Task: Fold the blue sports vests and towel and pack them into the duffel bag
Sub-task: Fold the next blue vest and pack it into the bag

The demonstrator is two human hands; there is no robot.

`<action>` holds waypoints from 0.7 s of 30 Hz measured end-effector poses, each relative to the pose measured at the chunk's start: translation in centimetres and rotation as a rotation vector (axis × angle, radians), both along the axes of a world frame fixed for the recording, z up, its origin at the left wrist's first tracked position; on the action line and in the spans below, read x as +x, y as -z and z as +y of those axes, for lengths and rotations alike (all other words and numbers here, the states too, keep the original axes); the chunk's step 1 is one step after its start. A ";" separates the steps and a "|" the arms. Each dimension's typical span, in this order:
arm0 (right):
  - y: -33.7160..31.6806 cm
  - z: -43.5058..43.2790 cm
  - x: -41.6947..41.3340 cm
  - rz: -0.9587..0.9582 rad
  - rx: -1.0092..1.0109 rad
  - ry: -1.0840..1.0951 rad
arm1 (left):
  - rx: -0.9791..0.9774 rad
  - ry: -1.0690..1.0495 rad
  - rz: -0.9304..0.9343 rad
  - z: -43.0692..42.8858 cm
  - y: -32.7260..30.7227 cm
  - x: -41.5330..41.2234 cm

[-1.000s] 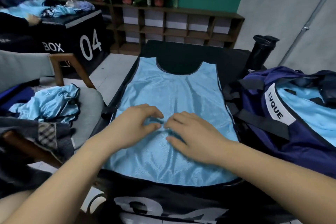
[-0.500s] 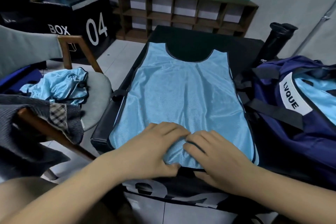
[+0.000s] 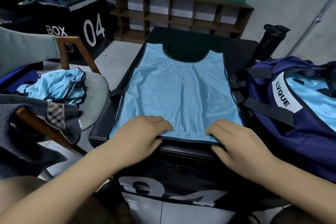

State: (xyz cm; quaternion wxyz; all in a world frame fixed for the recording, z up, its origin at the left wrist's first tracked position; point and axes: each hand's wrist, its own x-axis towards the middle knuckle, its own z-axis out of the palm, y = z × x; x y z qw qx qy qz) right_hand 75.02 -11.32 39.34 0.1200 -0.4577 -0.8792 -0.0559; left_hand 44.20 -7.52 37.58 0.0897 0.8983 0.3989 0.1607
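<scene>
**A:** What are the hands doing?

**B:** The left hand [image 3: 143,132] and the right hand [image 3: 236,138] each pinch the near hem of the vest [image 3: 180,92], with fingers curled over the top and thumbs tucked beneath. The vest lies flat, neck away from the person, on the black box [image 3: 101,129].

**A:** Which step is that?

**B:** Folding looks about to begin. The next move probably calls for lifting the hem and carrying it towards the neck, both hands level so the mesh doesn't skew.

**A:** And the count?

**B:** One vest is spread out. One crumpled blue heap [image 3: 56,85] sits on the chair [image 3: 94,100], and the number of vests in it can't be told. One duffel bag [image 3: 300,132] stands open just right of the box, with light blue fabric [image 3: 312,96] inside. No towel can be picked out.
</scene>
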 end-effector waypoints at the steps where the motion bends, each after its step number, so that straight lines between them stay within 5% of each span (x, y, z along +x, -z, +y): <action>1: -0.2 0.0 0.5 -0.002 0.007 0.023 | 0.002 -0.036 -0.001 0.2 -0.4 -0.6; 10: -1.6 -0.3 5.0 0.162 -0.003 0.222 | 0.004 -0.283 -0.160 1.9 -4.3 -4.9; 21: -3.6 0.8 7.2 0.711 -0.187 0.418 | -0.073 -0.498 -0.462 3.7 -6.0 -8.3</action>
